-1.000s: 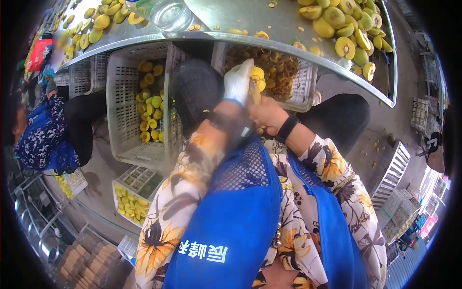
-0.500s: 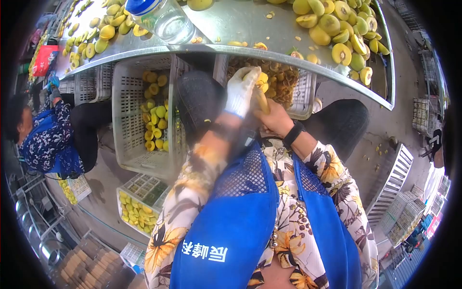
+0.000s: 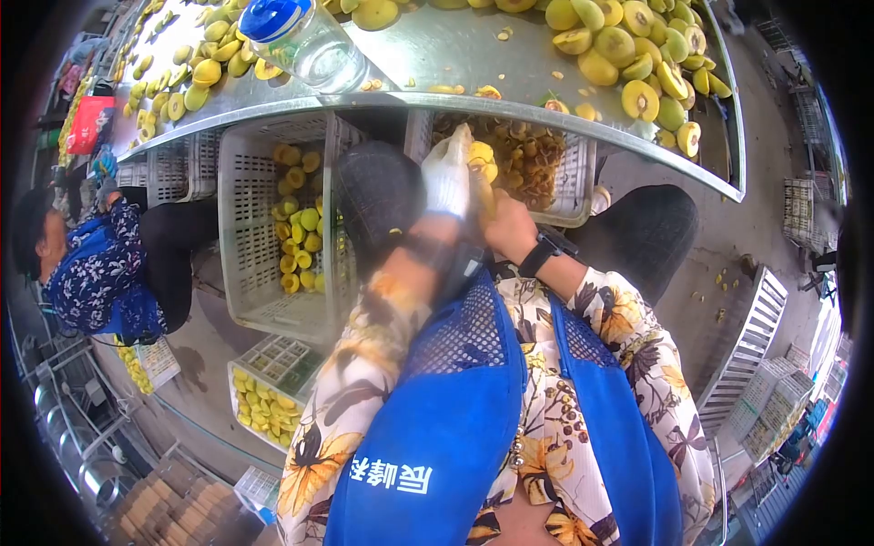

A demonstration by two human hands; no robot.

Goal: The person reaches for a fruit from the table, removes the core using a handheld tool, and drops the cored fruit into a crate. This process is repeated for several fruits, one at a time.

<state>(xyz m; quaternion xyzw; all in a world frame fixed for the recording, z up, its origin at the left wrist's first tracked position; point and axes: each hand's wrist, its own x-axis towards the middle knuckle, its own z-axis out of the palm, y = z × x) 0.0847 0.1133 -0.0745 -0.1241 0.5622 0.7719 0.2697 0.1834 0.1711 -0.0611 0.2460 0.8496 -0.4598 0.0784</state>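
My left hand [image 3: 445, 187], in a white glove, is closed around a yellow peach half [image 3: 482, 161]. My right hand [image 3: 510, 229], bare with a dark watch at the wrist, grips a tool with a tan handle [image 3: 489, 202]. The tool's upper end meets the fruit, and its tip is hidden. Below both hands, between my knees, stands a crate [image 3: 575, 187] of brown pits and scraps. To the left, a larger white crate [image 3: 250, 218] holds hollowed yellow peach halves [image 3: 296, 246].
Ahead runs a metal table [image 3: 437, 68] with a raised rim. Peach halves [image 3: 637, 55] are heaped on its right, more on its left beside a blue-lidded clear jar [image 3: 319, 45]. A co-worker [image 3: 100, 264] sits at far left. Another fruit crate [image 3: 269, 400] stands on the floor.
My left hand has shifted slightly left and down, and the yellow fruit shows more openly beside it. My right hand with the tool has lowered a little. The view has shifted slightly.
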